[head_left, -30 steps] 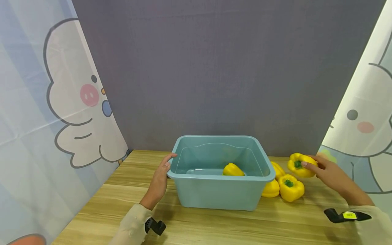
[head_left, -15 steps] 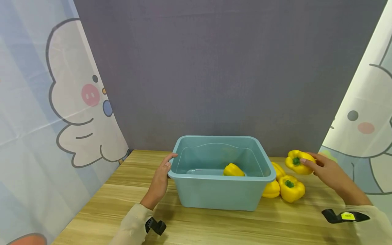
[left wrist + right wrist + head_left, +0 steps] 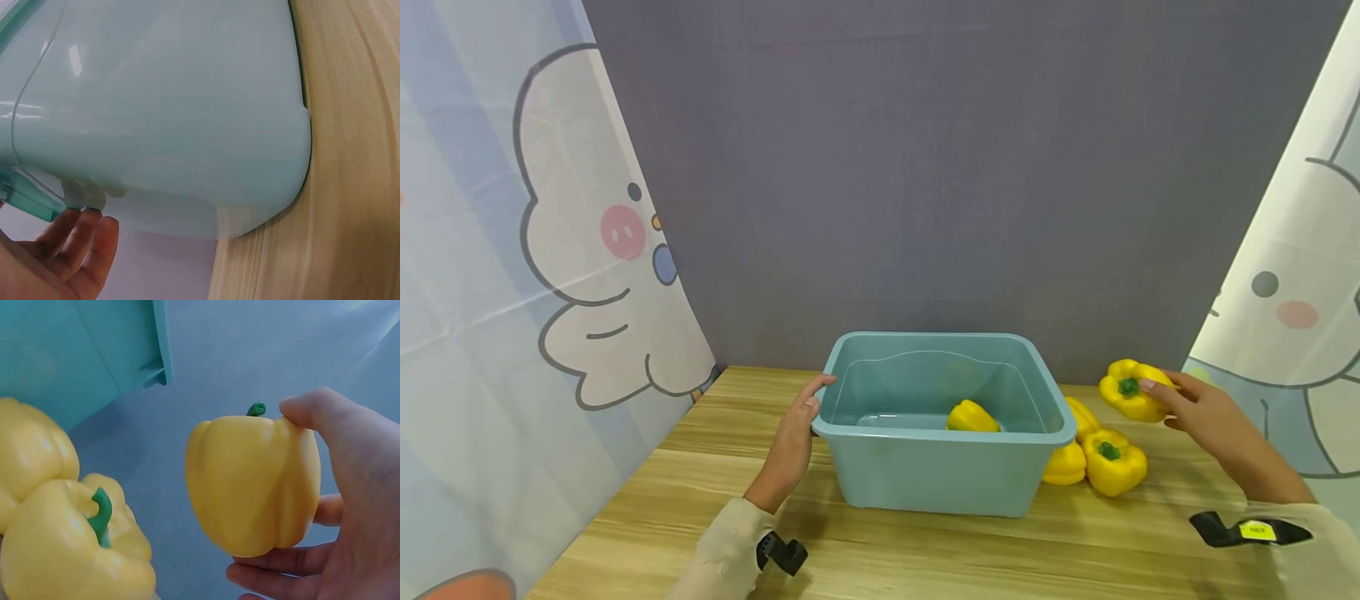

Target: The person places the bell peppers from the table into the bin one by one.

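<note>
A yellow bell pepper [image 3: 1137, 392] with a green stem is gripped in my right hand [image 3: 1206, 417], off the table at the right. In the right wrist view the thumb lies by the top of this pepper [image 3: 253, 487] and the fingers curl under its base. My left hand [image 3: 790, 437] holds the left rim of a light blue plastic bin [image 3: 936, 475]. Fingertips [image 3: 97, 244] touch the bin's outer wall [image 3: 175, 112] below the rim in the left wrist view. One yellow pepper [image 3: 972, 417] lies inside the bin, partly hidden by its front wall.
Beside the bin's right side several yellow peppers [image 3: 1114, 462] sit close together, some partly hidden by the bin. The wooden table [image 3: 925, 558] ends at a grey backdrop [image 3: 925, 183], with printed curtains [image 3: 467, 275] at the sides.
The right hand has lifted the held pepper slightly higher above the others. The left hand stays on the bin's rim, and the bin has not visibly moved.
</note>
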The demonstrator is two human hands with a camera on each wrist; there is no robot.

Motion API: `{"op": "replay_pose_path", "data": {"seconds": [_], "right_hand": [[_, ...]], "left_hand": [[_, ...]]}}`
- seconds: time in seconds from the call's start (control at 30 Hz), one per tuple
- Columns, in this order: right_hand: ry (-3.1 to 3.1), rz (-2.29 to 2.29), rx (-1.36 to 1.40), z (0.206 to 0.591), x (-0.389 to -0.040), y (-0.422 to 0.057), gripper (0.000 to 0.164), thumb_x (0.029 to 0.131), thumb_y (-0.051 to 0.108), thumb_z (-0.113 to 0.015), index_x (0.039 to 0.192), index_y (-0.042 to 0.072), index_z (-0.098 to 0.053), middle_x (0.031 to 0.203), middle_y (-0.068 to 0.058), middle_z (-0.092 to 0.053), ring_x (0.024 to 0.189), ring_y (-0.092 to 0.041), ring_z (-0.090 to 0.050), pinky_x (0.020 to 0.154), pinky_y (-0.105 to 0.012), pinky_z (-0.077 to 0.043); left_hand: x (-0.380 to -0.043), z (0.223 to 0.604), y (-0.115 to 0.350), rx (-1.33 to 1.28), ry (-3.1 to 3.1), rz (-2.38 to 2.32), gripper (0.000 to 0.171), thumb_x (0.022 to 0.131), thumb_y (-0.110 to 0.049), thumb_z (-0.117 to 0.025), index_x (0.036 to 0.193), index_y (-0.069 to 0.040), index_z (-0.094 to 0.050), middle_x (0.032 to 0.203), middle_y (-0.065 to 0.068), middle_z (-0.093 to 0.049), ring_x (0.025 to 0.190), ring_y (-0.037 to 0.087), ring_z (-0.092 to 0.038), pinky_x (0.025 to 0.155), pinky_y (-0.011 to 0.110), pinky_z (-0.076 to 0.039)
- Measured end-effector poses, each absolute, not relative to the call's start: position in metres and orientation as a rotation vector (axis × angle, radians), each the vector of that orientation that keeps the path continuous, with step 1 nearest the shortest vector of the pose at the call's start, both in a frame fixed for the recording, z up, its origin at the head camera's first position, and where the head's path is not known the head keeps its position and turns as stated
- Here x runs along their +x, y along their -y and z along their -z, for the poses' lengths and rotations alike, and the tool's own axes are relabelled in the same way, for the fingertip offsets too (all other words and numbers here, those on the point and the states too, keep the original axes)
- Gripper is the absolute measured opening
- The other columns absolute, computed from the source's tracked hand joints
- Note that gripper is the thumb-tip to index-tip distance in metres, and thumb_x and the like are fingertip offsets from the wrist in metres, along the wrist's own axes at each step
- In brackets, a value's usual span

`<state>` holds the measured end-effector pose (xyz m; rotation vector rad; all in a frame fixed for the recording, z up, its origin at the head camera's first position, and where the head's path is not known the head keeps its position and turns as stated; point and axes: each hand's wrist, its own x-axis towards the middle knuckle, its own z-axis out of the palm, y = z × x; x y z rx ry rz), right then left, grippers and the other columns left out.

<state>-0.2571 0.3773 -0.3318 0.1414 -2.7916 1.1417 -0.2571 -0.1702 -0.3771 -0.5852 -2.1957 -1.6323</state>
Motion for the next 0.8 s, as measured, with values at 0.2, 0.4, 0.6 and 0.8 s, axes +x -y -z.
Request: {"op": "replay_pose_path", "data": {"seconds": [0.2,0.4,0.6,0.8], "right_hand": [[2.75,-1.272,0.122,0.332,-0.259,-0.38,0.082,0.106,0.049,-0.039,0.15,-0.017,-0.02,0.14,-0.042,-0.037,0.088,0.01,-0.052,0.073,-0.022,-0.055],[2.734,-1.29,0.127,0.331,-0.259,-0.377,0.082,0.106,0.049,-0.04,0.15,-0.017,-0.02,0.14,-0.042,-0.038,0.085,0.012,-0.05,0.072,-0.021,-0.054],[2.739,-1.276,0.092,0.327,-0.257,-0.372,0.085,0.105,0.052,-0.039,0.15,-0.017,-0.02,0.138,-0.041,-0.04,0.09,-0.001,-0.055,0.073,-0.025,-0.056],[2.726,-1.306,0.087,0.323,-0.255,-0.368,0.085,0.105,0.053,-0.039,0.149,-0.018,-0.023,0.136,-0.039,-0.042,0.09,-0.001,-0.056,0.074,-0.027,-0.057]], "left_hand": [[-0.257,0.377,0.17,-0.595,2.193,1.632,0.047,0.11,-0.033,-0.027,0.147,-0.013,-0.047,0.15,0.009,-0.043,0.114,0.039,-0.051,0.09,0.045,-0.045],[-0.256,0.377,0.17,-0.594,2.192,1.629,0.047,0.11,-0.033,-0.027,0.147,-0.013,-0.047,0.148,0.01,-0.044,0.113,0.04,-0.052,0.089,0.042,-0.045],[-0.255,0.377,0.171,-0.592,2.192,1.627,0.046,0.11,-0.033,-0.027,0.146,-0.015,-0.048,0.149,0.01,-0.043,0.117,0.038,-0.05,0.093,0.045,-0.043],[-0.257,0.377,0.171,-0.6,2.192,1.62,0.047,0.11,-0.034,-0.028,0.146,-0.013,-0.048,0.152,0.009,-0.041,0.123,0.034,-0.048,0.099,0.053,-0.039]]}}
